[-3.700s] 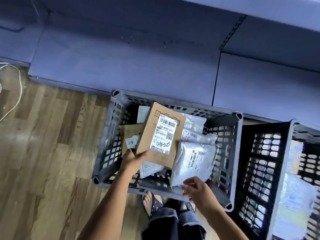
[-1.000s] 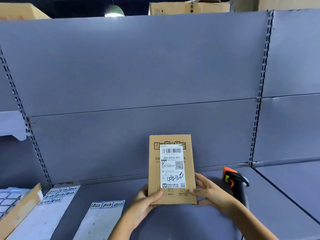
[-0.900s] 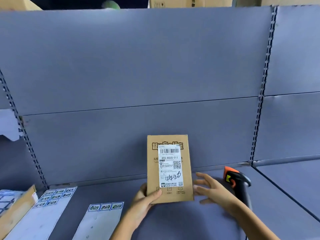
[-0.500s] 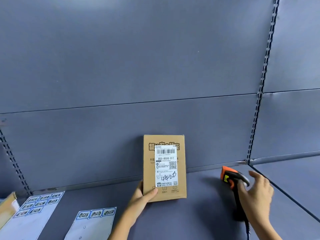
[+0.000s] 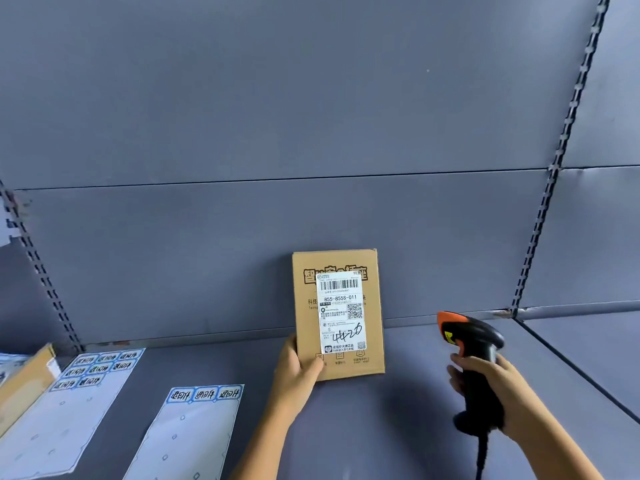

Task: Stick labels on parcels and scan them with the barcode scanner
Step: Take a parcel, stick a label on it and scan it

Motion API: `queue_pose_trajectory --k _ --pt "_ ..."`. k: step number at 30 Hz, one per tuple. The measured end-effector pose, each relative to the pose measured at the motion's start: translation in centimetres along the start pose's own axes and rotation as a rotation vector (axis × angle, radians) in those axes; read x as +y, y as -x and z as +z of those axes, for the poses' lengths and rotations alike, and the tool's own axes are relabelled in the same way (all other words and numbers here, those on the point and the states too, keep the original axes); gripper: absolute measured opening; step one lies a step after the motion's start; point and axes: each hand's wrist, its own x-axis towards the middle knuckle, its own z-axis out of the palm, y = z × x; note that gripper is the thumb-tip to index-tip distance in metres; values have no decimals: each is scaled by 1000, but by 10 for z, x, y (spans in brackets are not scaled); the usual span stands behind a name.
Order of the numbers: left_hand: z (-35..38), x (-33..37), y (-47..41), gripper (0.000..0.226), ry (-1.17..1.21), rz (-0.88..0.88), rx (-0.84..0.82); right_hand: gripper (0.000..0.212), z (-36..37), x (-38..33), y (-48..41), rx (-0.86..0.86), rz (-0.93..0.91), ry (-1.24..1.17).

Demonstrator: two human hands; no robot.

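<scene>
The white shipping label (image 5: 341, 311) on the cardboard parcel (image 5: 374, 327) carried a barcode, the printed number 855-855S-011, a QR code and a handwritten scrawl resembling 44-20; its small print was illegible. Box lettering beside it began with 智, with 科技 lower at the left edge. Blue-bordered stickers (image 5: 205, 394) on the middle sheet (image 5: 194, 438) and the left sheet (image 5: 52, 427) read 退回件. The yellow mark on the barcode scanner (image 5: 474, 337) was too small to read
</scene>
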Motion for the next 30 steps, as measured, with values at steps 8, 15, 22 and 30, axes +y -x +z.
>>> queue_pose_trajectory --k 8,15,22,30 --pt "-1 4 6 35 0 22 23 23 93 0 70 -70 -560 471" --pt "-1 2 5 34 18 37 12 27 114 4 84 5 -636 521" --pt "-1 3 5 37 19 52 3 27 118 5 87 -12 -636 507" --pt "-1 -3 0 44 0 23 11 25 97 2 70 37 -586 380"
